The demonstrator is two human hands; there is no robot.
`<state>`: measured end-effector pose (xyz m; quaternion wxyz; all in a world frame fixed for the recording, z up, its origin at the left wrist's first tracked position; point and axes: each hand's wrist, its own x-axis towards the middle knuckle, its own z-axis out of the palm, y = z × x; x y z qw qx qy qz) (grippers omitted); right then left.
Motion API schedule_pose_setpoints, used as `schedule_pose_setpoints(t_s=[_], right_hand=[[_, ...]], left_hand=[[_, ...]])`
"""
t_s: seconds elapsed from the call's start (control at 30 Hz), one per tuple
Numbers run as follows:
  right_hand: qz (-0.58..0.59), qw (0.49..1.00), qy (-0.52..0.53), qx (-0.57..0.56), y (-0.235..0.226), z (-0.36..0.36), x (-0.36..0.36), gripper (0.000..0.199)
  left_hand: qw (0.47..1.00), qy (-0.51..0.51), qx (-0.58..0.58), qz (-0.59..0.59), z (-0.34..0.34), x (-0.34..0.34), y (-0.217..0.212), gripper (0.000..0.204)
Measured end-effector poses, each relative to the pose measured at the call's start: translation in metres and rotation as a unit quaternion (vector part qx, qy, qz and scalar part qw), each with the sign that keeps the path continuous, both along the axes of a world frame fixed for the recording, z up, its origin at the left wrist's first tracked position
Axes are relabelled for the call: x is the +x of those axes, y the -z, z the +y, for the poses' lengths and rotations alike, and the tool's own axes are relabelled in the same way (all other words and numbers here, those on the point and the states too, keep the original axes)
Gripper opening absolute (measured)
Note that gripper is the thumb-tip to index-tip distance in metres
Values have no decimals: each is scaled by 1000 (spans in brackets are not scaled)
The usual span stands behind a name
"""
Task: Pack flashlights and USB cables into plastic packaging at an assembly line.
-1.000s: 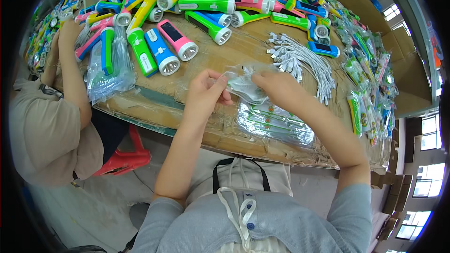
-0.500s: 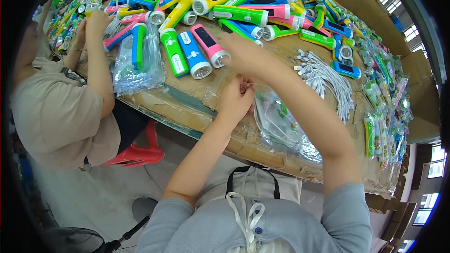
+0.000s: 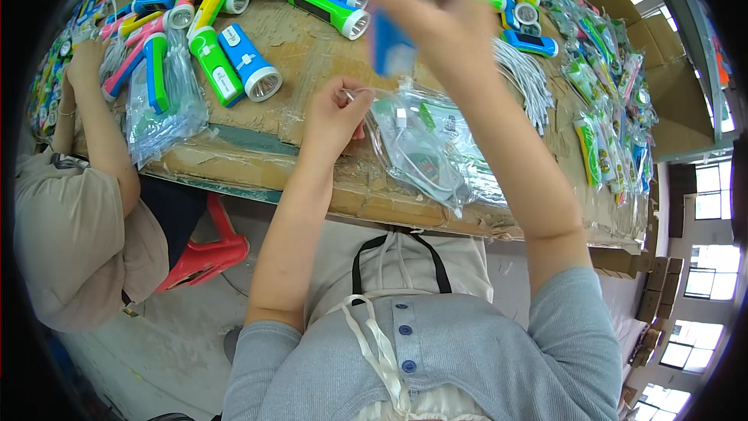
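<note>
My right hand (image 3: 460, 39) is wrapped round a flashlight (image 3: 393, 43) held up above the table; its side is blue and its wide white head is near the top edge, blurred. My left hand (image 3: 336, 113) pinches the edge of a clear plastic bag (image 3: 436, 160) at the table's front. Inside that bag lie a white cable with a USB plug and something with green print. Left of my left hand, a blue flashlight (image 3: 248, 62) and a green flashlight (image 3: 216, 66) lie side by side on the cardboard-covered table (image 3: 292, 58).
Many coloured flashlights (image 3: 331, 12) are heaped at the back. A bundle of white cables (image 3: 523, 74) lies to the right, beyond it a pile of bagged flashlights (image 3: 604, 125). At left, a co-worker's arm (image 3: 101, 109) reaches over a stack of clear bags (image 3: 173, 101).
My right hand has lifted the nearest flashlight off the row and raised it over the bag. My left hand keeps its pinch on the bag. The whole view has shifted.
</note>
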<state>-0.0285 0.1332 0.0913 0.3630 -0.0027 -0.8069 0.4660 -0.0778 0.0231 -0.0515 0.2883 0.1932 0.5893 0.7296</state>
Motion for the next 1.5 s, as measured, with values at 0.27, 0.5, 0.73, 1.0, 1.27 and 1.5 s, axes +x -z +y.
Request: schedule_pose_setpoints(t_s=[0.27, 0.5, 0.73, 1.0, 1.27, 1.5], right_hand=[[-42, 978, -29, 201, 43, -33, 104, 85], [-267, 882, -17, 387, 82, 27, 116, 69], [-141, 868, 90, 468, 51, 68, 162, 19], [-76, 981, 160, 83, 84, 69, 178, 26], [-52, 986, 139, -74, 104, 65, 204, 29], [-51, 897, 406, -167, 85, 139, 285, 24]], left_hand=[[993, -49, 53, 89, 11, 7, 8, 15], [977, 61, -158, 132, -7, 37, -50, 14], [949, -45, -214, 226, -13, 9, -47, 17], [733, -6, -41, 679, 68, 108, -84, 21], [651, 135, -116, 738, 92, 124, -79, 11], [548, 76, -170, 816, 80, 75, -79, 14]])
